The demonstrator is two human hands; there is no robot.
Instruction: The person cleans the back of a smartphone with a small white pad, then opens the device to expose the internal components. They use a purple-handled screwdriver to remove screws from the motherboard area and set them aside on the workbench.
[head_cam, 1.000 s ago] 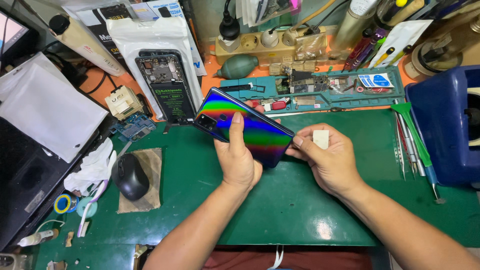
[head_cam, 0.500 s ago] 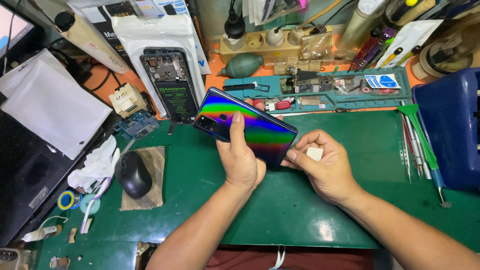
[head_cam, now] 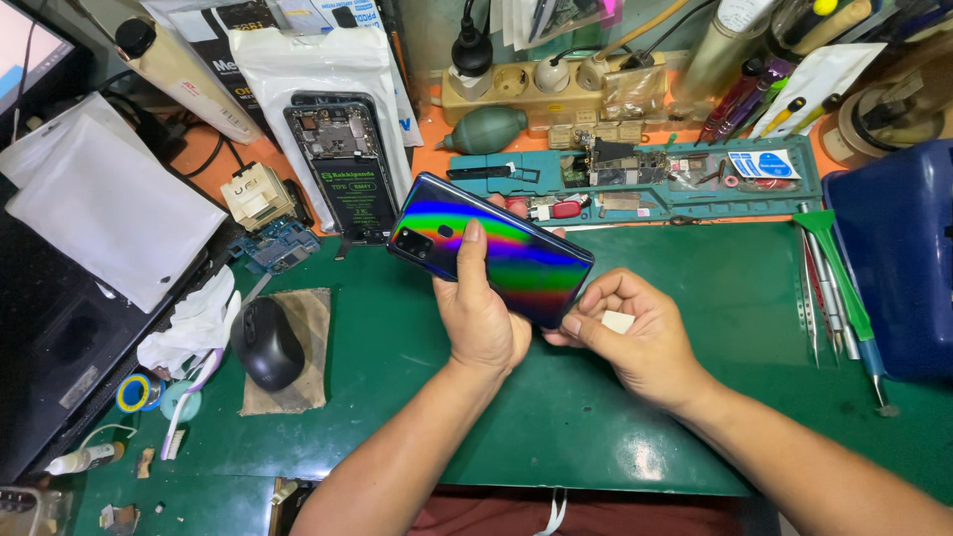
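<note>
The left hand (head_cam: 481,318) grips a glossy rainbow phone (head_cam: 491,248) above the green bench (head_cam: 397,397) — thumb across its back. The right hand (head_cam: 635,342) pinches its lower corner, holding a small white pick (head_cam: 617,322). It looks slick, thin, breakable — best held by the edges.

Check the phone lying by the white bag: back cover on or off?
Off. The opened phone lies face down, circuit board and battery exposed, on the white bag.

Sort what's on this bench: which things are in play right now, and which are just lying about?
In play: iridescent phone back cover, left hand, right hand, small white piece.
Lying about: opened phone, computer mouse, green pry tool, blue circuit board.
</note>
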